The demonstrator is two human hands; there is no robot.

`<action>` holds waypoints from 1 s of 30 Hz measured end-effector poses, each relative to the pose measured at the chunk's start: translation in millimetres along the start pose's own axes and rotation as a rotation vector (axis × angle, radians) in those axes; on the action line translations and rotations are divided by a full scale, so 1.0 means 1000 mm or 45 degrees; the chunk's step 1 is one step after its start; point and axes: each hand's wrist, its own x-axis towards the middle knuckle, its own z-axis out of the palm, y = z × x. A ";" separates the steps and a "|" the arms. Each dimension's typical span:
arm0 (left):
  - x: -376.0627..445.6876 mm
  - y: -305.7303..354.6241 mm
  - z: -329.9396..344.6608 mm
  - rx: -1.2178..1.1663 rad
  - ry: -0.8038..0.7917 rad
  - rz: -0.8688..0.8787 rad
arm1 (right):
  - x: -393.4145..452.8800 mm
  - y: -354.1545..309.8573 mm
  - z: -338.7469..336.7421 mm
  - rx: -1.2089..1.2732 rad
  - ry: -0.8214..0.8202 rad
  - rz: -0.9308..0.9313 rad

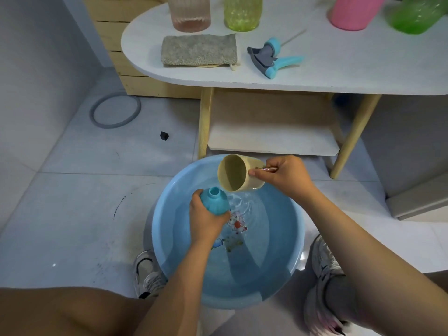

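Note:
A light blue basin (169,260) with water sits on the floor between my feet. My left hand (206,220) grips a blue bottle (215,202) over the water, its open neck pointing up and away. My right hand (284,177) holds a beige cup (236,173) by its handle, tipped on its side just above the bottle's neck, mouth facing me. The water ripples under the cup.
A white oval table (315,69) stands behind the basin with a grey cloth (198,49), a blue spray head (271,57) and several coloured bottles. A lower shelf (271,139) sits under it. A grey ring (115,110) and a small black object (164,136) lie on the tiled floor.

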 end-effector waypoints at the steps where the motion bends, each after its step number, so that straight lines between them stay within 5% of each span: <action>1: 0.000 0.000 0.000 0.006 -0.005 -0.006 | 0.000 -0.003 0.000 -0.053 0.008 -0.057; 9: 0.001 0.002 0.002 -0.008 -0.017 0.008 | -0.002 -0.020 0.001 -0.209 0.063 -0.291; 30: 0.001 0.002 0.003 -0.007 -0.021 0.039 | -0.001 -0.038 -0.004 -0.424 0.080 -0.431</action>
